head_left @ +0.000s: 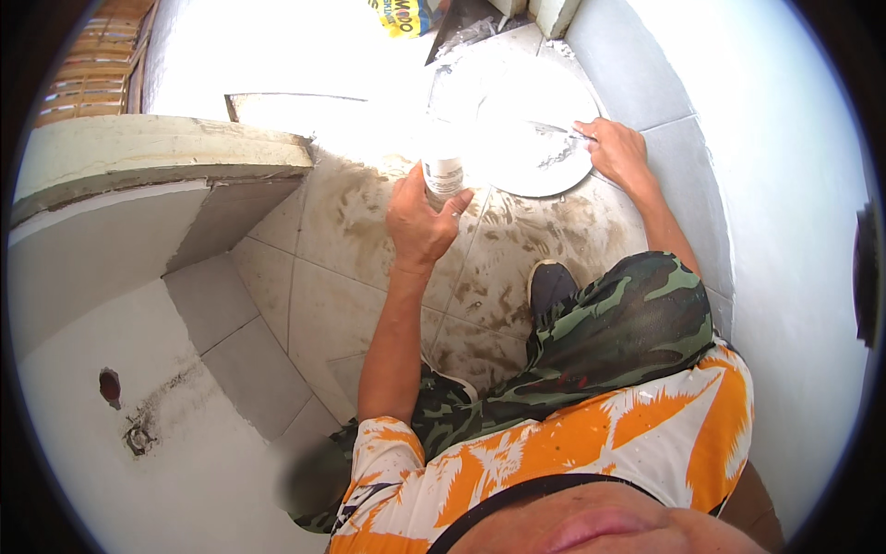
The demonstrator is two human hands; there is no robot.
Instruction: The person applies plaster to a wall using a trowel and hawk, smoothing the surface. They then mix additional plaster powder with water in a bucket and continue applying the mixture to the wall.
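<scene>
My left hand (425, 217) is wrapped round a white plastic bottle (444, 175) with small dark print on its side. Glare washes out the bottle's upper part. My right hand (616, 152) is closed on the end of a thin, dark metal tool (558, 128), whose exact kind I cannot make out. That tool reaches over a round, shallow white basin (544, 192) on the floor, beside the bottle. White material (556, 152) lies in the basin under the tool, part powdery and part lost in glare.
Smeared brown dirt covers the pale floor tiles (341, 277). Grey tiles line the wall at right (637, 83). A ledge (166, 152) juts in from the left. A yellow and blue bag (403, 17) lies at the far end. My shoe (552, 286) stands near the basin.
</scene>
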